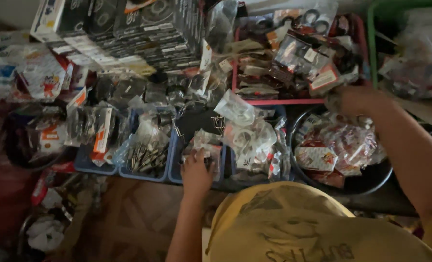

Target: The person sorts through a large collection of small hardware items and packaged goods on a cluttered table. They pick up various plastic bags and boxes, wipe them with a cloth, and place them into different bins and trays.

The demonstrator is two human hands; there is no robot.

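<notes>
Cluttered dim stall, left hand [195,171] gripping clear packet [204,145] over blue tray [175,174], right hand [354,99] blurred, grip unclear, beside red tray [274,102]

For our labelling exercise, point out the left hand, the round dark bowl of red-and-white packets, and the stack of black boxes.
left hand [196,171], head view, back of the hand.
round dark bowl of red-and-white packets [371,187], head view, bare lower rim.
stack of black boxes [128,36], head view, front face of the stack.
</notes>
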